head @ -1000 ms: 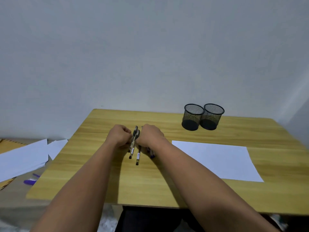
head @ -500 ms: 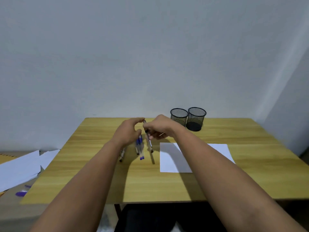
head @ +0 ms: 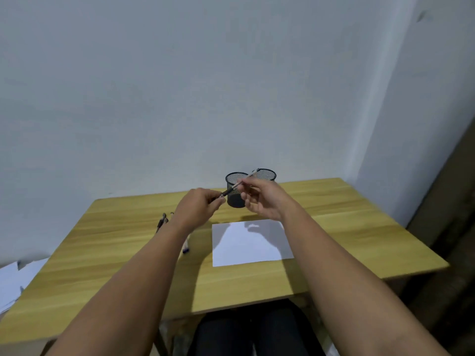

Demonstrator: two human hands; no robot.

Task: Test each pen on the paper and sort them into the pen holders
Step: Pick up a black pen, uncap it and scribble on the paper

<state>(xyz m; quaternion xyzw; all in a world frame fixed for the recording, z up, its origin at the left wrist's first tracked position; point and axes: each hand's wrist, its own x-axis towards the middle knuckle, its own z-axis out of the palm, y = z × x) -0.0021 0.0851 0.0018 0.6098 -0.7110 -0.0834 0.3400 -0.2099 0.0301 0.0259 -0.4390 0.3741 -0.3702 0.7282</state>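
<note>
Both hands are raised above the wooden table (head: pixel 347 227), sharing one pen (head: pixel 237 185). My right hand (head: pixel 262 199) pinches its barrel, and my left hand (head: pixel 198 205) grips its dark cap end. Behind the hands stand two black mesh pen holders, the left holder (head: pixel 235 188) and the right holder (head: pixel 267 174), side by side. A white sheet of paper (head: pixel 250 242) lies flat below my right hand. Other pens (head: pixel 162 222) lie on the table to the left, partly hidden by my left forearm, and a blue-capped pen (head: pixel 186 245) shows beside the arm.
A pale wall rises just behind the table's far edge. Loose white sheets (head: pixel 10 281) lie on a lower surface off the table's left side. My dark-clad legs (head: pixel 246 330) are under the near edge.
My right hand has lifted one pen off the pile and carried it up and to the right. My left hand rose to grip its cap end. The view swung left.
</note>
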